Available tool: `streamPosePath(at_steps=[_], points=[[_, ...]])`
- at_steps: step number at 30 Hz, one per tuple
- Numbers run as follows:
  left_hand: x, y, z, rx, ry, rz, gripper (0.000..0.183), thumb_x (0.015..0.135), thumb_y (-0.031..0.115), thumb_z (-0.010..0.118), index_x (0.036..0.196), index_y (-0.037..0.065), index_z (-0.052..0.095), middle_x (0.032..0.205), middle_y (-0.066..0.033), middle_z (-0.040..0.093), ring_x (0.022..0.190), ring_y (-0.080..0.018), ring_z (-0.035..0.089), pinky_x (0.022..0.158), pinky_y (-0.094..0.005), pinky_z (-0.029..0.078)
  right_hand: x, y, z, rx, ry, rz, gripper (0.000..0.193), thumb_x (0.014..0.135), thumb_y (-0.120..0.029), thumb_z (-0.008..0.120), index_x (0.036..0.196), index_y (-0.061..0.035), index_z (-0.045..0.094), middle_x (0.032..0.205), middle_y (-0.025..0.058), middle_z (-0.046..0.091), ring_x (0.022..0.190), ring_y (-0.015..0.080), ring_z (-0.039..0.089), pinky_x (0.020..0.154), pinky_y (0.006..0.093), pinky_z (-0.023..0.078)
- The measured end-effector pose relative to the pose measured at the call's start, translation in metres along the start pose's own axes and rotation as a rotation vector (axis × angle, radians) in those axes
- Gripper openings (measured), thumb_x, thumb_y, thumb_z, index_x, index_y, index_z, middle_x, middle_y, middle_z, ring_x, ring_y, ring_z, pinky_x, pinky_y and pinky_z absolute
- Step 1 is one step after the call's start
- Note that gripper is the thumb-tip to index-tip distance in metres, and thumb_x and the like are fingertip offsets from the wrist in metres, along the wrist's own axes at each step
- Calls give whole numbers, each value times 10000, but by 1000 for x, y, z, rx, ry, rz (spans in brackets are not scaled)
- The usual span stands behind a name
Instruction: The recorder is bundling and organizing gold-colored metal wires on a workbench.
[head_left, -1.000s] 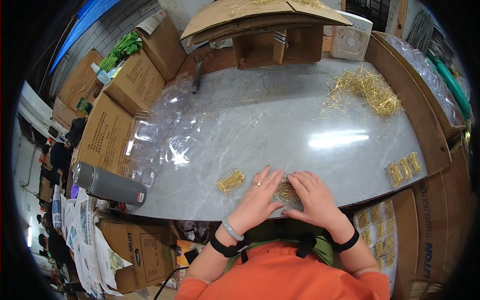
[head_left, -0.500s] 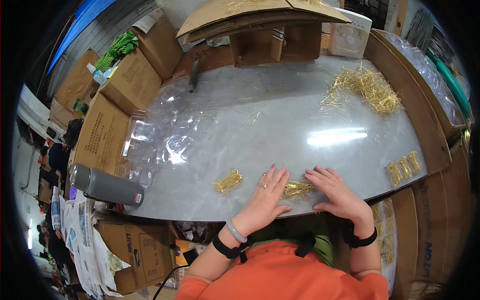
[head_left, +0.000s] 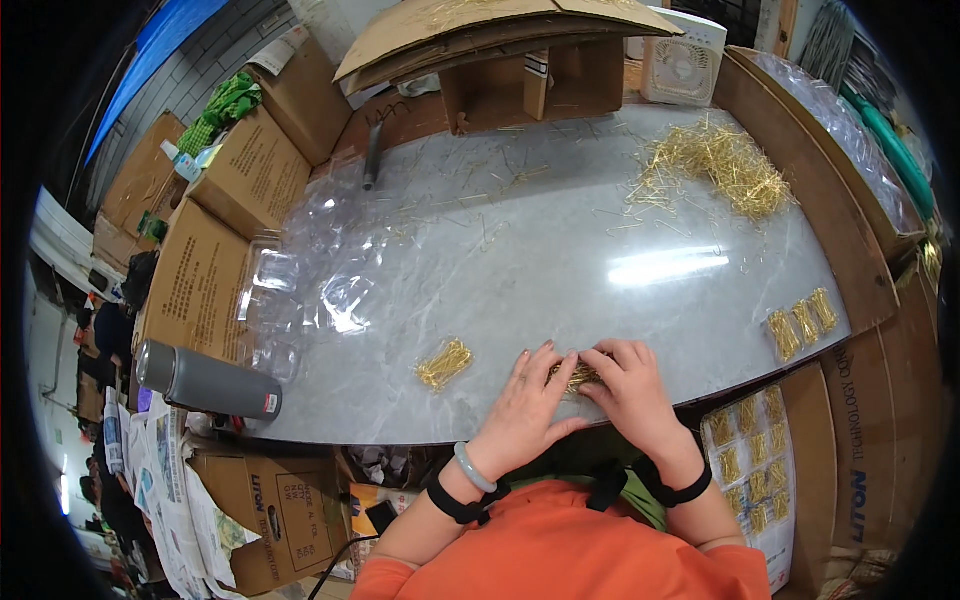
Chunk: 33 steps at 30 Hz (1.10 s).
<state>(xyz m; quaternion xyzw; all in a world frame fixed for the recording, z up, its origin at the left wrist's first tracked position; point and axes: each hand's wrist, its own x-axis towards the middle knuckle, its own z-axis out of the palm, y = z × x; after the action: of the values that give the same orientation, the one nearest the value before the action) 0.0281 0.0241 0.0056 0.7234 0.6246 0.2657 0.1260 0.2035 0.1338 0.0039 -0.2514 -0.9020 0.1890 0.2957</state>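
Near the table's front edge, a small bundle of gold wire hooks (head_left: pixel 577 377) lies between my two hands, partly covered by them. My left hand (head_left: pixel 530 400) rests flat with stretched fingers, its fingertips against the bundle's left side. The fingers of my right hand (head_left: pixel 632 392) curl over the right end and grip it. Left of my hands sits a second gold bundle (head_left: pixel 444 363) on its own. At the table's right edge, three more bundles (head_left: pixel 803 324) stand in a row. A big loose heap of gold wire hooks (head_left: pixel 715 170) spreads at the far right.
Clear plastic trays (head_left: pixel 325 260) cover the table's left part, beside a grey bottle (head_left: pixel 210 380). At the back are an open cardboard box (head_left: pixel 590 80) and a white fan (head_left: pixel 684 60). Below the right edge, a clear tray (head_left: pixel 750 470) holds several gold bundles. Cardboard walls (head_left: pixel 200 275) border the left.
My right hand has moved left onto the bundle, its fingers going from spread to curled. My left hand stays beside the bundle. The whole view has shifted slightly.
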Motion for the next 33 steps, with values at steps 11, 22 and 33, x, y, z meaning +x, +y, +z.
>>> streamPosePath(at_steps=[11,22,33], points=[[-2,-15,2,-154,-14,-12,696,943,95,672,1543,-30,343,1569,-238,337,1430,-452,371,1215,-545,295,-33,-10,-26,11,-12,-211,395,761,-72,757,1145,-107,669,1212,55,635,1085,276,596,919,404,477],[-4,0,11,-42,48,-34,597,960,-36,546,1527,-60,360,1561,-248,388,1454,-419,381,1228,-550,264,-47,2,7,101,20,-301,233,805,-122,659,1037,-98,672,1101,24,666,1011,221,625,872,358,495],[-6,0,9,-81,71,-18,539,967,-20,550,1488,-60,416,1507,-253,439,1420,-414,424,1206,-550,305,-40,1,-7,19,-9,-402,199,804,-98,703,999,-75,671,1088,36,678,989,234,642,861,382,526]])
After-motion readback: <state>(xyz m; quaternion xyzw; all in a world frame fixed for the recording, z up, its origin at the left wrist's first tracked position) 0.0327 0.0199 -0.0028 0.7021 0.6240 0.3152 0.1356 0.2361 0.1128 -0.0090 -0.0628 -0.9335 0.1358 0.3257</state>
